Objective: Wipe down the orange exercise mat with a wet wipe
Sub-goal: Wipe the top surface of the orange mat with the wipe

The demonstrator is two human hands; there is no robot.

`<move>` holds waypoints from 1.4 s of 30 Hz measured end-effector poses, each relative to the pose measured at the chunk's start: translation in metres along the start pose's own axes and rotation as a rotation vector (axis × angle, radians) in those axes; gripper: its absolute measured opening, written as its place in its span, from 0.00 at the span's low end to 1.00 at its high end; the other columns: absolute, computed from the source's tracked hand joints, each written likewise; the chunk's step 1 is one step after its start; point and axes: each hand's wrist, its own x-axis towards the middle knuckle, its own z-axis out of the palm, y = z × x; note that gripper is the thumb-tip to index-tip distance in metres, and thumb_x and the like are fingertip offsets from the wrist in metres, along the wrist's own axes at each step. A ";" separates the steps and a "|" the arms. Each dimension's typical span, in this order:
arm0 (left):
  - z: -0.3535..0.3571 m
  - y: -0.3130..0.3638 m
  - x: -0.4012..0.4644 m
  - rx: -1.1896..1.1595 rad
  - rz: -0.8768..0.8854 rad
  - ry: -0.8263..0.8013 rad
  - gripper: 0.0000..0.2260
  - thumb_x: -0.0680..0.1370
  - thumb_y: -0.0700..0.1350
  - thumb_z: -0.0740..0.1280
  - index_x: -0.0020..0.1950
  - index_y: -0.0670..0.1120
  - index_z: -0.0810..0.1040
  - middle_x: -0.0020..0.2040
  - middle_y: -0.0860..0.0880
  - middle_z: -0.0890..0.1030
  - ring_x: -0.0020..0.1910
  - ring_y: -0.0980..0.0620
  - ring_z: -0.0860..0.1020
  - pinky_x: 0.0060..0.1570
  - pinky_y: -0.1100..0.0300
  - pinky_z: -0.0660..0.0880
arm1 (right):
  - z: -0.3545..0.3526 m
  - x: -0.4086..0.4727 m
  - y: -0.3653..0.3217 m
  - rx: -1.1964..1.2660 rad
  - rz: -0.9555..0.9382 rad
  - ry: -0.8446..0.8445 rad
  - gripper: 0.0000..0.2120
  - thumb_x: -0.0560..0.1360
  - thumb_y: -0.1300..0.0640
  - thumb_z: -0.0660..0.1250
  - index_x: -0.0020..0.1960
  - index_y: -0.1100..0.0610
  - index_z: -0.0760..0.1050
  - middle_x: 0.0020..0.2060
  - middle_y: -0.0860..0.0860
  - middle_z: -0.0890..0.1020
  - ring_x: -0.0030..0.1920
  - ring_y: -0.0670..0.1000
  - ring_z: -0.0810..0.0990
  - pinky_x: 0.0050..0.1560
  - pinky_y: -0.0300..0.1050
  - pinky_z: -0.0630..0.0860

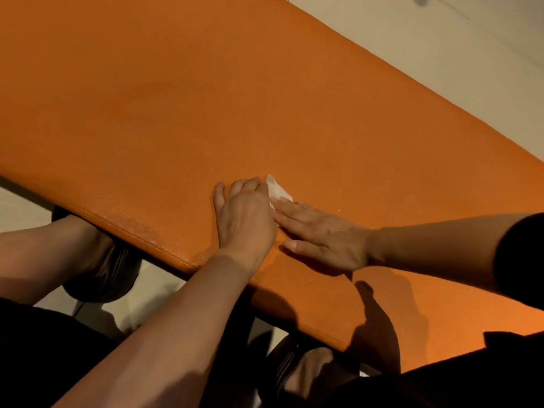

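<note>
The orange exercise mat (206, 98) fills most of the view, running from the upper left to the lower right. A small crumpled white wet wipe (277, 189) lies on it close to the near edge. My right hand (323, 235) comes in from the right and lies flat with straight fingers, its fingertips pressing on the wipe. My left hand (244, 214) reaches over the near edge and rests palm-down on the mat, touching the wipe's left side. Most of the wipe is hidden under the two hands.
Pale floor (441, 54) shows beyond the mat's far edge and below its near edge. My feet in dark sandals (112, 269) stand on the floor right at the near edge. A damp patch (138, 228) shines on the mat to the left of my hands.
</note>
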 end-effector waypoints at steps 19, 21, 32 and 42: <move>-0.001 0.013 0.053 0.115 0.009 -0.092 0.24 0.79 0.50 0.64 0.74 0.49 0.66 0.76 0.54 0.62 0.74 0.53 0.58 0.73 0.52 0.48 | -0.039 0.021 0.106 -0.165 0.234 0.240 0.46 0.69 0.28 0.24 0.79 0.53 0.38 0.78 0.50 0.38 0.77 0.48 0.37 0.73 0.41 0.32; 0.001 0.015 0.058 0.125 0.019 -0.101 0.24 0.78 0.50 0.64 0.74 0.49 0.66 0.76 0.54 0.62 0.74 0.53 0.58 0.73 0.53 0.49 | -0.028 0.024 0.084 -0.125 0.127 0.217 0.42 0.72 0.30 0.28 0.79 0.54 0.38 0.77 0.51 0.37 0.77 0.48 0.35 0.74 0.42 0.32; 0.004 0.030 0.092 0.132 0.059 -0.176 0.26 0.80 0.49 0.63 0.77 0.47 0.61 0.77 0.52 0.59 0.75 0.52 0.56 0.75 0.57 0.46 | -0.048 0.027 0.139 -0.167 0.267 0.377 0.43 0.73 0.31 0.26 0.79 0.56 0.42 0.79 0.54 0.43 0.78 0.51 0.40 0.75 0.44 0.34; 0.012 0.044 0.121 0.086 0.094 -0.194 0.26 0.80 0.46 0.62 0.77 0.44 0.60 0.77 0.50 0.59 0.74 0.50 0.58 0.73 0.59 0.55 | -0.083 0.041 0.184 -0.112 0.405 0.476 0.41 0.73 0.33 0.31 0.80 0.54 0.45 0.79 0.53 0.48 0.78 0.50 0.44 0.74 0.45 0.35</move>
